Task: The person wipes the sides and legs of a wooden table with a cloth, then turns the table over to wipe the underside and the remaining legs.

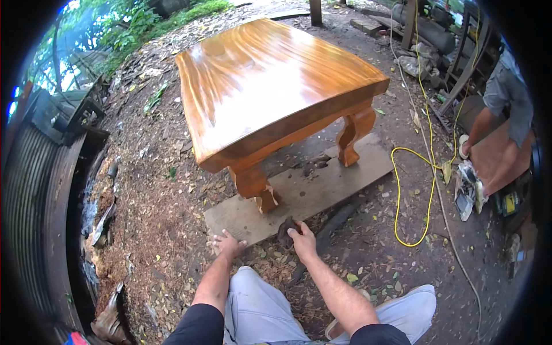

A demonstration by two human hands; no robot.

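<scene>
A glossy wooden table with curved legs stands on a flat board on the ground. My left hand rests at the board's near left edge, its fingers spread, holding nothing. In my right hand is a dark brown lump, gripped between thumb and fingers at the board's near edge. The table's near left leg rises just beyond it and shows a pale, chipped-looking patch low down. More dark pieces lie on the board between the legs.
A yellow cord loops over the ground on the right. Beyond it a co-worker bends over a reddish-brown panel, near a plastic bag. Corrugated metal stands at the left. Leaves and wood chips cover the ground.
</scene>
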